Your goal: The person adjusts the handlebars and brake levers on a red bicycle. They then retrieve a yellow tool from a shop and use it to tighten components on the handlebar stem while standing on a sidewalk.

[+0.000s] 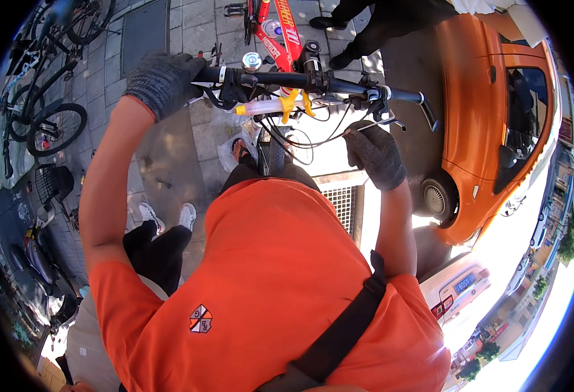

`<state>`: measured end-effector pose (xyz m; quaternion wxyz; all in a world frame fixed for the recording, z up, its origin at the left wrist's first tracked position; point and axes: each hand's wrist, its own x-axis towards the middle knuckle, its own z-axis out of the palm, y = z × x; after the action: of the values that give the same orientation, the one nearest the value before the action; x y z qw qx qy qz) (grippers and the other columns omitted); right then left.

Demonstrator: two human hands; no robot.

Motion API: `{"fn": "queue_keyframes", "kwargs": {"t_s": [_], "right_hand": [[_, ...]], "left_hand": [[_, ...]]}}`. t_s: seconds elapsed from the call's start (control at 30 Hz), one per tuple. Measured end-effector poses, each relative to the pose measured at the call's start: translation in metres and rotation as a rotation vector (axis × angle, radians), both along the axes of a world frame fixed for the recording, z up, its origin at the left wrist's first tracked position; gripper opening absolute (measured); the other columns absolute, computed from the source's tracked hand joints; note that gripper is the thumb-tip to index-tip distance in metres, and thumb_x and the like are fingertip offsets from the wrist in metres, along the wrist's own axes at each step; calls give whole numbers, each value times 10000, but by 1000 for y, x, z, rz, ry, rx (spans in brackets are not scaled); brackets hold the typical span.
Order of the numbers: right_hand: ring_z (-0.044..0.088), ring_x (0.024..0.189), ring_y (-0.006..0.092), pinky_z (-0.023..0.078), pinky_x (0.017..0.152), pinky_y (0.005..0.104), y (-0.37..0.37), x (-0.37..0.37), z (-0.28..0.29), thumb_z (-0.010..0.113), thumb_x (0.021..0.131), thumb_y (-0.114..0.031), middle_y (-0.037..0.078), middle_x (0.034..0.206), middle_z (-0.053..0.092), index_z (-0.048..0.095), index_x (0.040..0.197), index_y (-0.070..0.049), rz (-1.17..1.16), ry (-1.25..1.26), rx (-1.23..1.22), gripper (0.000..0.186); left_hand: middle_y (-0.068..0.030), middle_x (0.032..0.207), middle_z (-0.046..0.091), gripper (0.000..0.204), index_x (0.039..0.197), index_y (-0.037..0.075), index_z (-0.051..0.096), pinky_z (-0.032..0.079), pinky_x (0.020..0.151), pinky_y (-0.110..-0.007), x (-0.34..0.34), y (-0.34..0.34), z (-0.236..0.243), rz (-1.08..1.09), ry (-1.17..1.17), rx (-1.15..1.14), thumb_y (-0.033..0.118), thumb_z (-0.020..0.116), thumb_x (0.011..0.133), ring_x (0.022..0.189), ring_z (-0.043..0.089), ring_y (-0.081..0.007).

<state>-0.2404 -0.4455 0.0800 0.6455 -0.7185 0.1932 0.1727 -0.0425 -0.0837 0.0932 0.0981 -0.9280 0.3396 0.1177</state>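
Note:
In front of me stands a red bicycle, its black handlebar running across my view. My left hand, in a dark grey knit glove, is wrapped round the handlebar's left end. Close below the right brake lever is my right hand, gloved alike, with fingers curled in; what they hold, if anything, is hidden. Black cables loop under the bar toward that hand. A silver bell and a yellow holder with a clear tube sit on the bar. The front tyre is between my legs.
An orange car is parked close on the right. A person in dark trousers stands beyond the handlebar; another person's white shoes show at my left. More bicycles are at far left. A floor grate lies near my right side.

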Motion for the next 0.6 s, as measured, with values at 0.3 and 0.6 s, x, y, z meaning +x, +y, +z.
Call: {"fn": "queue_keyframes", "kwargs": {"t_s": [0.3, 0.6], "right_hand": [[549, 533, 151, 409, 504, 279, -55, -1, 0, 625, 1023, -250, 87, 650, 614, 661, 907, -7, -427, -218, 198, 272], [560, 626, 175, 426, 543, 300, -58, -2, -26, 646, 1020, -259, 56, 799, 593, 635, 1033, -30, -298, -187, 865, 229]], "left_hand": [[-152, 1178, 711, 509, 1278, 91, 645, 500, 984, -443, 0, -12, 15, 2, 68, 28, 296, 792, 836, 1060, 686, -344], [-155, 1193, 705, 522, 1274, 81, 640, 492, 988, -446, 0, -16, 19, -2, 100, 25, 292, 801, 824, 1083, 679, -343]]}}
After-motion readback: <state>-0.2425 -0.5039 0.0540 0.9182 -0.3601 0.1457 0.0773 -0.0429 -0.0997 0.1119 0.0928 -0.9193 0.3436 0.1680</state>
